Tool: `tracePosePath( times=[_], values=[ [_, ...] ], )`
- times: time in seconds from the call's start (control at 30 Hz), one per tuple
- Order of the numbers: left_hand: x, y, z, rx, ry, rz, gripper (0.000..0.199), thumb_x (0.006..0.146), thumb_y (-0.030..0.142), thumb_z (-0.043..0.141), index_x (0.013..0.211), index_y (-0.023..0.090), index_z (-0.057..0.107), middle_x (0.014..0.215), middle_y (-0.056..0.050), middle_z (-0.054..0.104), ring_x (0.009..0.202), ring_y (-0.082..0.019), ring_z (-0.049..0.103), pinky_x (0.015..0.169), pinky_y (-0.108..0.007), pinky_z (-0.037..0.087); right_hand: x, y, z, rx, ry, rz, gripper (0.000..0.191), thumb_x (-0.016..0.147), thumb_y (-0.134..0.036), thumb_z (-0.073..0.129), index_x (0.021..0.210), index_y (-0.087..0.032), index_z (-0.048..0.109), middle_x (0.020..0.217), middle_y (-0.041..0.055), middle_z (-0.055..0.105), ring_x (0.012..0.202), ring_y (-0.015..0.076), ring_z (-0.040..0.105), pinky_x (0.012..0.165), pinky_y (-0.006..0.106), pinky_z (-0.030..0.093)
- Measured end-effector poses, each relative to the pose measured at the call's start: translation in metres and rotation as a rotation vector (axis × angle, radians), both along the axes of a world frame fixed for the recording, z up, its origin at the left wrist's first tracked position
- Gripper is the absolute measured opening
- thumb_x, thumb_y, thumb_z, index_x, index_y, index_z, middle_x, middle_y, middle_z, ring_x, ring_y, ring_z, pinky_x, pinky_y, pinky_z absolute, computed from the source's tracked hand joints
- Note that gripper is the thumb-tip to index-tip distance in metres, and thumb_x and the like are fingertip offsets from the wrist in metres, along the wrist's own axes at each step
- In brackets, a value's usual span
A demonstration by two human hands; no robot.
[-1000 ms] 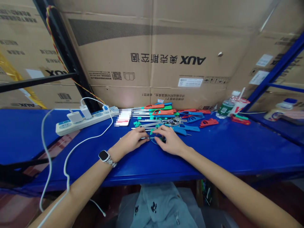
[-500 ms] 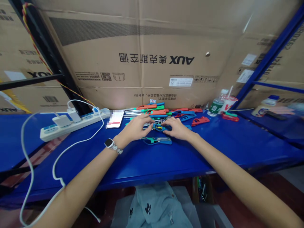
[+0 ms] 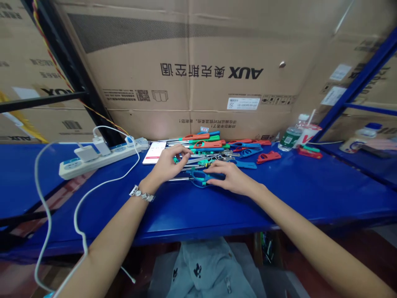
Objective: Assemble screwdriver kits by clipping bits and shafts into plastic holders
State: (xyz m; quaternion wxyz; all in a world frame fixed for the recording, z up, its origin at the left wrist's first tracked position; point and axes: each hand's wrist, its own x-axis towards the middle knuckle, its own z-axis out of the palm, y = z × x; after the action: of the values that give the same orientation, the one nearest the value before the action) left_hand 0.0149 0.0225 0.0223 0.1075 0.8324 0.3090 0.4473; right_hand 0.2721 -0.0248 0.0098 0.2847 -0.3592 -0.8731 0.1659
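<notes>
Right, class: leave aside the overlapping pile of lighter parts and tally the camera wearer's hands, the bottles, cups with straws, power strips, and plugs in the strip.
Hands: 2
Bottles: 2
Cups: 1
Power strips: 1
Plugs: 3
Total: 9

Half a second ago, both hands at pile, blue shell between them; now right hand [image 3: 232,178] alone has blue shell [image 3: 211,176] in grip, brought nearer front edge of worktop [image 3: 217,211]. Open lighter half [image 3: 201,185], then lying uncovered with green insert and clear tank in sight, now mostly hidden under shell. Left hand [image 3: 170,163] off shell, drawn left, bent fingers above metal tubes [image 3: 189,167]. Left wrist rolled: watch [image 3: 134,190] face turned from view. Whole view shifted slightly.
</notes>
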Motion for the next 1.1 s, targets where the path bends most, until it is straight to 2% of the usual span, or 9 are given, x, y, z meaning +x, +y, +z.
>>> tracePosePath(
  times=[0.3, 0.43, 0.53, 0.63, 0.77, 0.93, 1.1],
  values=[
    [-0.001, 0.003, -0.004, -0.083, 0.109, -0.056, 0.019, 0.093, 0.029, 0.058, 0.089, 0.017, 0.072, 0.084, -0.005, 0.073, 0.077, -0.017, 0.066, 0.072, -0.031, 0.052, -0.005, 0.002, -0.016, 0.007, 0.016, 0.053, 0.019, 0.093, -0.024, 0.073, 0.11, -0.027, 0.079, 0.107, 0.0059, 0.07, 0.104, 0.0212, 0.066, 0.096, 0.043, 0.054],
    [-0.001, -0.001, -0.007, -0.245, 0.18, -0.153, 0.018, 0.089, 0.034, 0.067, 0.09, 0.019, 0.075, 0.087, -0.005, 0.075, 0.079, -0.018, 0.068, 0.074, -0.033, 0.054, -0.004, 0.001, -0.019, 0.0, 0.035, 0.042, 0.019, 0.092, -0.023, 0.074, 0.109, -0.028, 0.079, 0.112, 0.0062, 0.071, 0.107, 0.0215, 0.068, 0.098, 0.044, 0.053],
    [0.002, -0.007, -0.008, -0.399, 0.253, -0.191, 0.038, 0.075, 0.046, 0.085, 0.099, 0.019, 0.076, 0.094, -0.007, 0.077, 0.086, -0.021, 0.07, 0.078, -0.035, 0.056, -0.004, 0.001, -0.02, -0.016, 0.038, 0.036, 0.021, 0.092, -0.023, 0.074, 0.111, -0.028, 0.079, 0.119, 0.0063, 0.073, 0.11, 0.0219, 0.069, 0.1, 0.044, 0.053],
    [0.009, -0.014, -0.009, -0.439, 0.362, -0.194, 0.055, 0.064, 0.05, 0.092, 0.106, 0.018, 0.074, 0.099, -0.007, 0.076, 0.089, -0.024, 0.07, 0.08, -0.036, 0.055, -0.003, 0.003, -0.021, -0.061, 0.066, 0.052, 0.026, 0.091, -0.023, 0.074, 0.117, -0.028, 0.077, 0.119, 0.0053, 0.076, 0.11, 0.0219, 0.071, 0.101, 0.044, 0.053],
    [0.019, -0.019, -0.009, -0.362, 0.501, -0.128, 0.055, 0.068, 0.06, 0.086, 0.098, 0.017, 0.071, 0.095, -0.007, 0.073, 0.086, -0.025, 0.066, 0.074, -0.036, 0.049, -0.002, 0.008, -0.022, -0.173, 0.118, 0.033, 0.035, 0.087, -0.023, 0.077, 0.122, -0.027, 0.075, 0.12, 0.0059, 0.077, 0.11, 0.0246, 0.071, 0.101, 0.046, 0.054],
    [0.021, -0.017, -0.012, -0.339, 0.54, -0.079, 0.042, 0.076, 0.052, 0.081, 0.098, 0.018, 0.068, 0.097, -0.007, 0.072, 0.087, -0.026, 0.066, 0.073, -0.034, 0.046, -0.003, 0.011, -0.018, -0.32, 0.206, 0.027, 0.038, 0.082, -0.023, 0.08, 0.119, -0.025, 0.076, 0.117, 0.0053, 0.078, 0.109, 0.0252, 0.072, 0.102, 0.047, 0.055],
    [0.019, -0.019, -0.011, -0.343, 0.558, -0.064, 0.043, 0.077, 0.05, 0.08, 0.103, 0.018, 0.07, 0.103, -0.009, 0.072, 0.092, -0.027, 0.066, 0.076, -0.036, 0.047, 0.002, 0.004, -0.016, -0.238, 0.194, -0.018, 0.033, 0.083, -0.022, 0.08, 0.116, -0.025, 0.076, 0.115, 0.0052, 0.078, 0.108, 0.0245, 0.071, 0.101, 0.048, 0.053]
  ],
)
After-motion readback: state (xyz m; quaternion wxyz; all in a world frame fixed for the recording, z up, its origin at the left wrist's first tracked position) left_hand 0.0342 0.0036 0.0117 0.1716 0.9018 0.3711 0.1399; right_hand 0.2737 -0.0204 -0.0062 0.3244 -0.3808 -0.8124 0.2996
